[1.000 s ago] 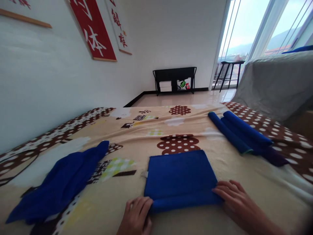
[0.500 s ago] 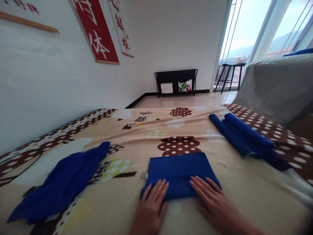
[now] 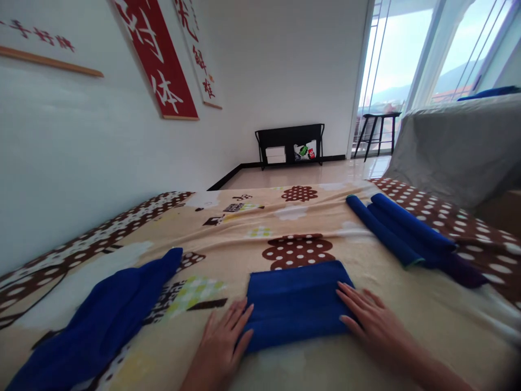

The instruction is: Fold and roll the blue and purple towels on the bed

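One folded blue cloth (image 3: 299, 304) lies toward six o'clock on the patterned blanket (image 3: 228, 244) there, left hand (image 3: 223, 336) at its eight and right hand (image 3: 370, 317) at its three, well apart, fingers spread over its edges, rolled cloths (image 3: 385, 232) toward two, crumpled cloth (image 3: 97, 320) toward nine.

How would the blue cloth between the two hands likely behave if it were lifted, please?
The blue cloth would probably sag, given the soft creases across it. It looks light, lying thin on the blanket, and seems unlikely to roll, being mostly flat.
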A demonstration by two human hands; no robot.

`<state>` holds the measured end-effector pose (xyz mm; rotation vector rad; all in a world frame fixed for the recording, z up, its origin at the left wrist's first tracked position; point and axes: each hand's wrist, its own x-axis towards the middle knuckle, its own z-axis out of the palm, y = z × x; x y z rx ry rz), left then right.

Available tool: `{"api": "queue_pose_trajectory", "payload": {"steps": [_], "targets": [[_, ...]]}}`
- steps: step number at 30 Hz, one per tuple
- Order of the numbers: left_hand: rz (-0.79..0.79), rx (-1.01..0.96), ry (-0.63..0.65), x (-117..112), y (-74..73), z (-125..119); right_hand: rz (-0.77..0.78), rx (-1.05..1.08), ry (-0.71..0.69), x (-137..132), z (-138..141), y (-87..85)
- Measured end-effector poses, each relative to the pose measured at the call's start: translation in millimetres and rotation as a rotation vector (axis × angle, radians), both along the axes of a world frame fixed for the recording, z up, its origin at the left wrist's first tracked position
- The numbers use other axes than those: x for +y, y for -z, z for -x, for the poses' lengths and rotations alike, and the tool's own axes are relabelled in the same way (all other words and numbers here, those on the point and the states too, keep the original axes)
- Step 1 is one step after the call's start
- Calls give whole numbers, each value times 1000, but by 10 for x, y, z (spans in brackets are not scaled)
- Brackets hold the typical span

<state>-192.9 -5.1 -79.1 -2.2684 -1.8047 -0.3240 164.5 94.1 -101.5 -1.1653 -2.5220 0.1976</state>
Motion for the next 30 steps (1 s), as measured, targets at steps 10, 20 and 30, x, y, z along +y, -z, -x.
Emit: {"api": "queue_pose_trajectory", "payload": {"steps": [10, 20, 30], "targets": [[341, -176, 148, 613, -165, -571, 387, -32, -241, 434, 392, -349], [133, -84, -127, 587, -92, -115, 203, 86, -53, 812, -198, -90], [-27, -36, -39, -255, 25, -385, -228, 36, -88, -89, -135, 20]]}}
